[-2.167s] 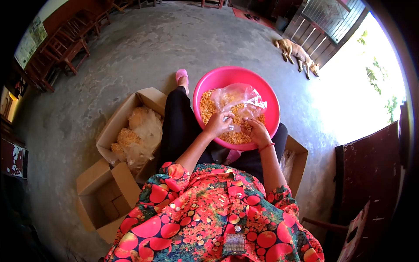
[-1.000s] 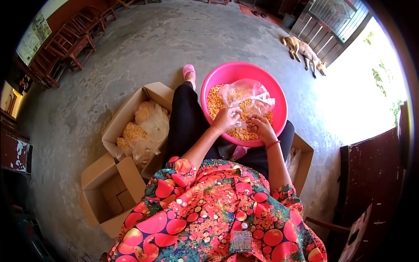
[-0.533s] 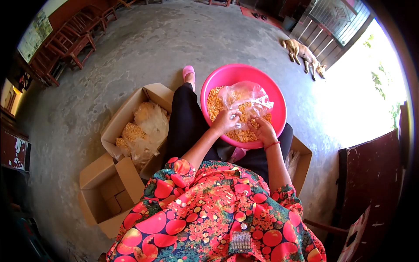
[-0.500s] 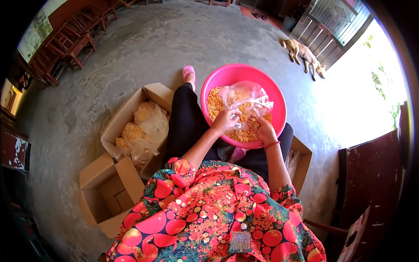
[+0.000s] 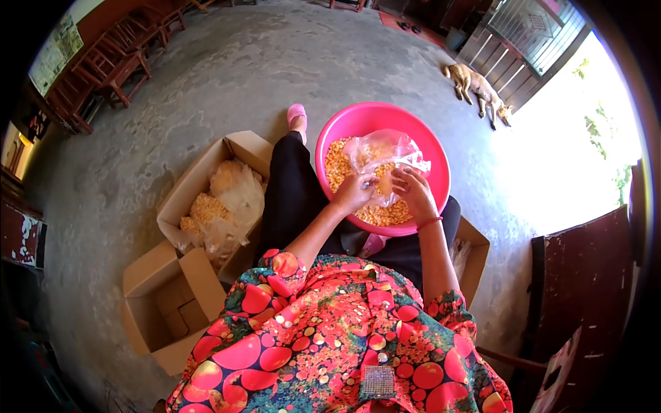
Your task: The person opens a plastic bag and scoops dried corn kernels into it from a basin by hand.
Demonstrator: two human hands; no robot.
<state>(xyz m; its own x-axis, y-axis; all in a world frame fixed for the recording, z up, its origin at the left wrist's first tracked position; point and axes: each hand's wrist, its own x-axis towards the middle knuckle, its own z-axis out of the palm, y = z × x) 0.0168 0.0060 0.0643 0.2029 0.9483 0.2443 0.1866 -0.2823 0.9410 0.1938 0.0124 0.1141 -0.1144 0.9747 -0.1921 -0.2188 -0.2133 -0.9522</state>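
A pink basin [image 5: 438, 155] rests on my lap, between my thighs, with orange-yellow kernels [image 5: 337, 165] in it. On the kernels lies a clear plastic bag [image 5: 375, 148]. My left hand [image 5: 354, 193] is closed on the near left part of the bag, fingertips pinched together. At the bag's right side is my right hand [image 5: 413, 193], with a red bracelet at the wrist; its fingers are bent over the plastic, and whether they grip it is hard to make out.
An open carton [image 5: 180, 196] at my left holds bags of kernels [image 5: 206, 206]. Nearer is another open carton [image 5: 155, 275]. A third carton [image 5: 475, 261] stands at my right. A dog [image 5: 475, 86] lies by the gate. Wooden chairs [image 5: 113, 65] line the far left wall.
My right hand has moved slightly up and forward over the bag, its fingers shifting away from my left hand's fingertips. My left hand keeps its pinch. The whole view has shifted slightly.
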